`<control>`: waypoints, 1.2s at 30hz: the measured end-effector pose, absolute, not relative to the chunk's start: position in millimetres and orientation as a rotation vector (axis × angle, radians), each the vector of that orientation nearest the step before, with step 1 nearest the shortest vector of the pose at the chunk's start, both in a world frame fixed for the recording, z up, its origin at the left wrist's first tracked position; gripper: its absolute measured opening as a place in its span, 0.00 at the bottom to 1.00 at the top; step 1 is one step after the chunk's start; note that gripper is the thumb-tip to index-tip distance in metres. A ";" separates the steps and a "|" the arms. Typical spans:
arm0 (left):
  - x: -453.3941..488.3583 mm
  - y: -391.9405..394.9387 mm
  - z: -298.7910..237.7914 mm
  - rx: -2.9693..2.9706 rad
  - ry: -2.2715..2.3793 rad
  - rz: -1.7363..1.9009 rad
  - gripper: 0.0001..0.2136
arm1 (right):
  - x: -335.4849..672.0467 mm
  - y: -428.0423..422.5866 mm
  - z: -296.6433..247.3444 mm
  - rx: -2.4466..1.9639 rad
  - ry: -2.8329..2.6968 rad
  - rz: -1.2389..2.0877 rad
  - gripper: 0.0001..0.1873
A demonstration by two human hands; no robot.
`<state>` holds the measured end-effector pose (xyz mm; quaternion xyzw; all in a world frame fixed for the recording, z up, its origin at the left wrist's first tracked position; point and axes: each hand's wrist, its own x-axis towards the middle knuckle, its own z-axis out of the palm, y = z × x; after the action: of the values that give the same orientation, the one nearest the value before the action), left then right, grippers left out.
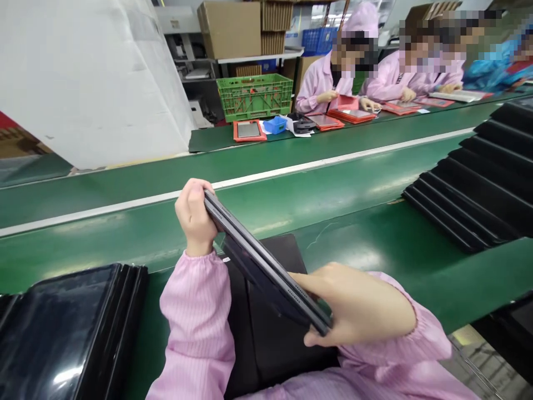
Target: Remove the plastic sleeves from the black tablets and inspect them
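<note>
Dark tablet (263, 262) tilted, long edge running 10 to 4 o'clock. Left hand (192, 214) curled tight round upper end; right hand (353, 304), nearer, clasps lower end.

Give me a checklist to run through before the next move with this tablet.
1. Left hand grip on the upper edge of the dark grey tablet: ok, fingers curled around it.
2. Right hand grip on the lower edge: ok, the edge sits between thumb and fingers.
3. Screen free of marks: cannot tell, it is tilted away and dark.
4. Edge openings free of damage: cannot tell, too small.
5. Black pad on the green conveyor belt below the tablet: ok, in place.
6. Glossy black tray stack apart from the tablet: ok.
</note>
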<state>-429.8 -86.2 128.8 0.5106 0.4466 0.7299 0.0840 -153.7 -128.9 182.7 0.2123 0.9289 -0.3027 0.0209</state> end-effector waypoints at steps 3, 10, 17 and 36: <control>-433.2 -75.5 119.6 1.556 1.253 2.140 0.18 | -158.5 -119.8 175.8 0.585 2.877 -1.009 0.48; -427.5 -62.1 113.1 1.488 1.093 2.097 0.22 | -161.7 -112.7 168.0 0.448 2.915 -1.212 0.48; -409.0 -58.8 115.8 1.479 1.155 2.149 0.23 | -161.5 -112.7 173.2 0.457 2.933 -1.221 0.37; -399.9 -65.3 123.9 1.514 1.140 2.153 0.22 | -168.1 -122.9 178.1 0.741 3.006 -1.257 0.17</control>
<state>-399.9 -65.3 123.9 0.5229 0.3936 0.7437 0.1362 -168.1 -122.9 178.1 0.2207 0.8951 -0.3743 -0.1000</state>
